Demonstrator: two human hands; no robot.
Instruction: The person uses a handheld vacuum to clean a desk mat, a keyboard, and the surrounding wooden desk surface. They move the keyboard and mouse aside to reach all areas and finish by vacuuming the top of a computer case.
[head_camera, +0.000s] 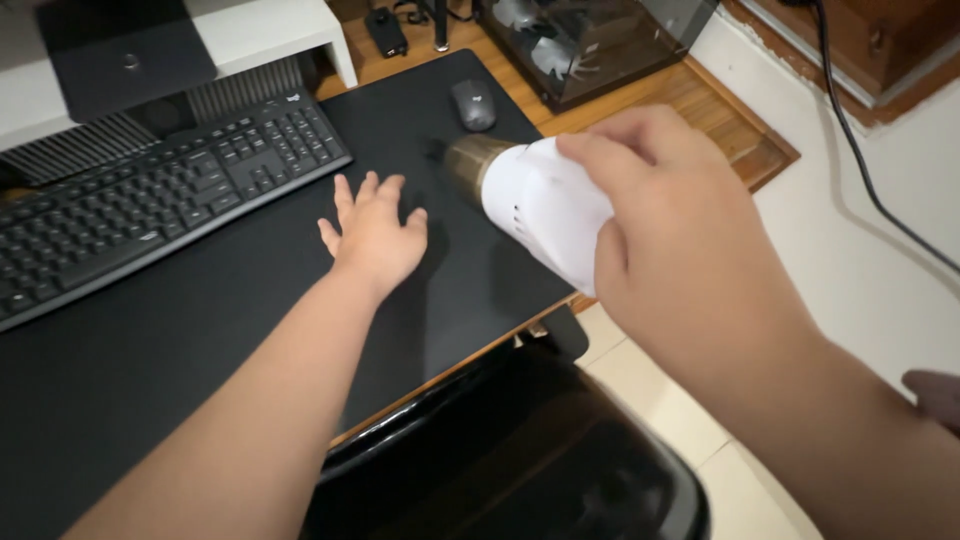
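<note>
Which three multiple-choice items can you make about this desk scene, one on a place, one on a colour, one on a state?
1. Where does the left hand lie?
A. flat on the black desk mat
B. on the keyboard
C. on the mouse

2. What colour is the body of the handheld device in the right hand?
A. red
B. white
C. green

3. How does the right hand stand?
A. open and empty
B. resting on the chair
C. closed around the device, held above the mat

Answers:
1 A, the palm is down on the mat, beside the keyboard and short of the mouse.
2 B, the body is white, with a brass-coloured nozzle.
3 C, the fingers wrap over the device's body.
</note>
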